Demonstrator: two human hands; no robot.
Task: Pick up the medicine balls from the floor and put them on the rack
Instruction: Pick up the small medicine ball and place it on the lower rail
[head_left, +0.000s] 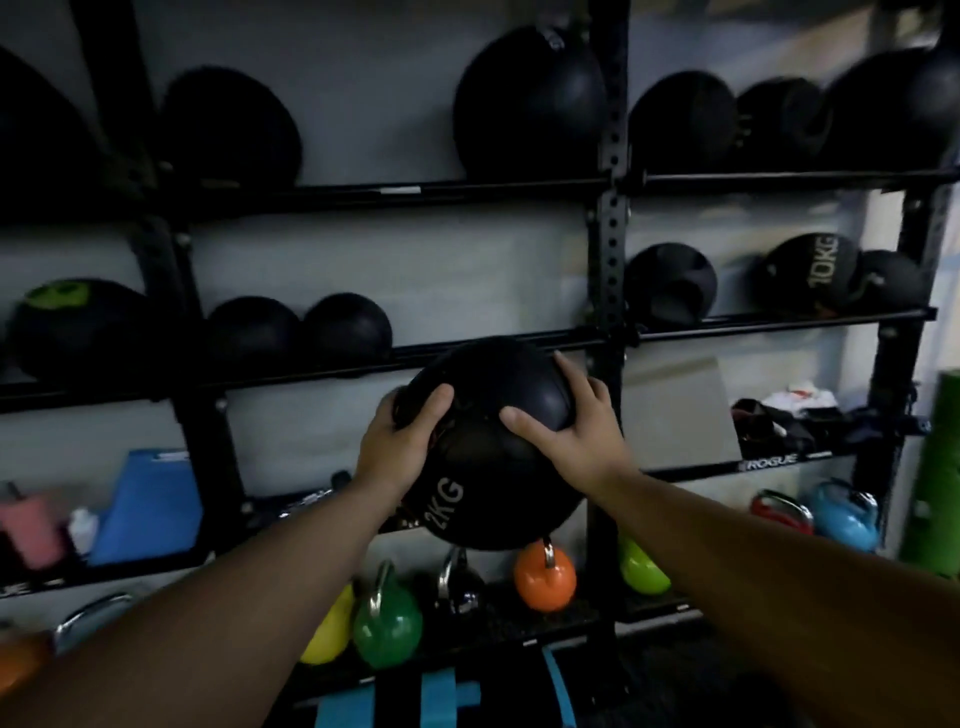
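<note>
Head view looks down two bare forearms at a black medicine ball (488, 447) held up in front of a black metal rack (610, 218). Its white marking, of which "2KG" can be read, sits on the lower left of the ball. The left hand (402, 441) wraps the ball's left side, thumb lying across the front and fingers curled behind out of sight. The right hand (571, 428) presses on the right side, fingers spread over the upper curve and thumb pointing in toward the middle. Both hands are closed firmly on the ball, which hangs in the air clear of any shelf, its top level with the front bar of the middle shelf (467, 351) and its underside just above an orange kettlebell (545, 574). On that middle shelf, to the left of the ball, two smaller black balls (298, 330) rest side by side, touching. Farther left sits a larger black ball with a green patch (78, 327). Right of the upright post, the same level carries a black ball marked "10KG" (810, 273). The top shelf holds several more big black balls (530, 104). Along the bottom stand a green kettlebell (387, 626), a black one (460, 590) and a blue one (844, 519). The picture is dim and somewhat blurred toward the edges.
</note>
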